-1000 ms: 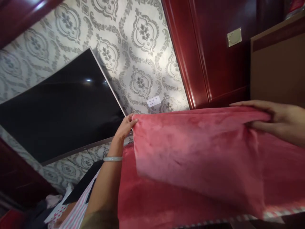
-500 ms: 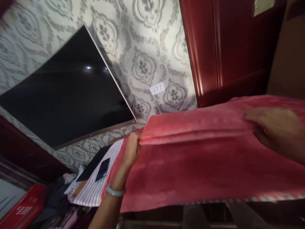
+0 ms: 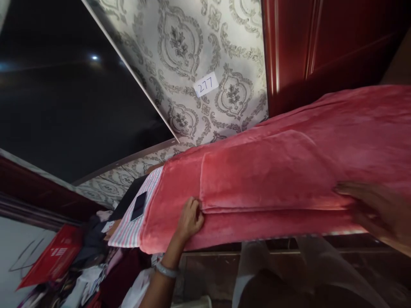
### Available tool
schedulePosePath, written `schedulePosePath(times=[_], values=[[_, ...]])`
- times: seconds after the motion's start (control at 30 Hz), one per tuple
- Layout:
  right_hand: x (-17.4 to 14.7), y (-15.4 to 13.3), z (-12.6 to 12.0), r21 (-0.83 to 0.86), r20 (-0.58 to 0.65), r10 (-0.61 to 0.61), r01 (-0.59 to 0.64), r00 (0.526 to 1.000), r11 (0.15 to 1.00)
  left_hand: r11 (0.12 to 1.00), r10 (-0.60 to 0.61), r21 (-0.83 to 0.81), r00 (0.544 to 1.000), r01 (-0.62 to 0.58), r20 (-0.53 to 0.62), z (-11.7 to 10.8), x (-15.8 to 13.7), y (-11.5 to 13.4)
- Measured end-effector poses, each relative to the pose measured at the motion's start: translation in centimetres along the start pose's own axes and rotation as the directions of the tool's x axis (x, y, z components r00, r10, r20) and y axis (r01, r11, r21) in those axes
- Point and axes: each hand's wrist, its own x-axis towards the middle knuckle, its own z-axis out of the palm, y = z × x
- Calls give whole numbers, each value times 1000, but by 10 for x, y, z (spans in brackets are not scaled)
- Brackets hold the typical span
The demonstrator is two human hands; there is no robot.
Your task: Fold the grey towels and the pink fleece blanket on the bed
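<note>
A red plush blanket [image 3: 263,171] lies folded over a matching red plush layer [image 3: 176,179] along the low surface before me. At the fold's near left corner, my left hand [image 3: 191,218] is closed, its curled fingers pinching the edge. My right hand [image 3: 382,209], slightly blurred, rests at the right end of the same front edge. Its fingers stretch out flat over the plush, with the thumb lower. To the left, a dark phone [image 3: 138,206] sits on a striped cloth [image 3: 128,233].
Behind stands a large dark television [image 3: 80,94] against patterned wallpaper [image 3: 180,47] bearing a paper label "277" [image 3: 206,84]. A red wooden panel [image 3: 295,47] rises at the back right. Lower left are a red bag [image 3: 54,256] and heaped clothes [image 3: 86,282]. My legs show below the blanket.
The folded part of the blanket came down from being held up and now lies flat. Both hands lowered with it, and the right hand's fingers straightened. The view shifted closer and downward.
</note>
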Motion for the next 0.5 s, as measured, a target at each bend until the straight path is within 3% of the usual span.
schedulePosePath(times=[0.1, 0.2, 0.3, 0.4, 0.5], values=[[17, -17, -15, 21, -49, 131, -131, 990, 991, 999, -27, 24, 993, 30, -114, -14, 16, 13], [67, -38, -18, 36, -13, 79, -79, 997, 996, 995, -56, 80, 992, 66, -116, -16, 60, 35], [122, -49, 5, -27, 98, -25, 28, 995, 999, 989, -53, 141, 999, 51, 12, -7, 111, 63], [143, -42, 43, -142, 239, 88, -55, 967, 988, 971, -154, 208, 971, 115, 183, 14, 138, 83], [131, -25, 78, -201, 340, 213, -150, 916, 968, 934, -329, 245, 890, 258, 315, 38, 136, 88]])
